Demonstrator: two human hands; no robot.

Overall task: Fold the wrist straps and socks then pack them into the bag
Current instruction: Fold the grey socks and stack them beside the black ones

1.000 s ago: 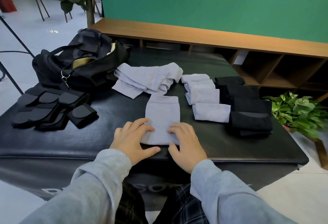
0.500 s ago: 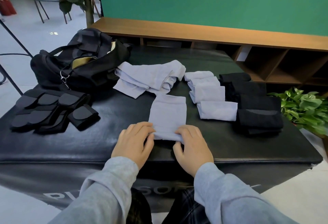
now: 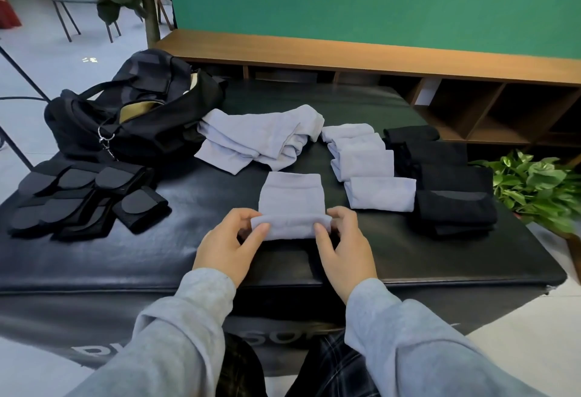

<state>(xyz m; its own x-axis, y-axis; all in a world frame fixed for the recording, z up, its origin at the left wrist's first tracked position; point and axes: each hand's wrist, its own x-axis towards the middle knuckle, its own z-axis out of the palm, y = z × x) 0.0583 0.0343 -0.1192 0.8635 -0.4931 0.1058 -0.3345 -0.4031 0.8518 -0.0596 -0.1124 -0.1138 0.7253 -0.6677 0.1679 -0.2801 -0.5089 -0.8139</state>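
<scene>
Lavender sock, near edge pinched by left hand, right hand, fingertips hidden

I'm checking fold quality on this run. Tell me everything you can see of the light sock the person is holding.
The light sock is pale lavender-grey knit fabric, lying flat on the black padded table with its ribbed cuff at the far end. Its near end is rolled or folded up into a soft band across the width. The left hand pinches the band's left end and the right hand its right end, thumbs on top. It lies apart from the unfolded sock pile behind it and the folded light socks to its right.
</scene>
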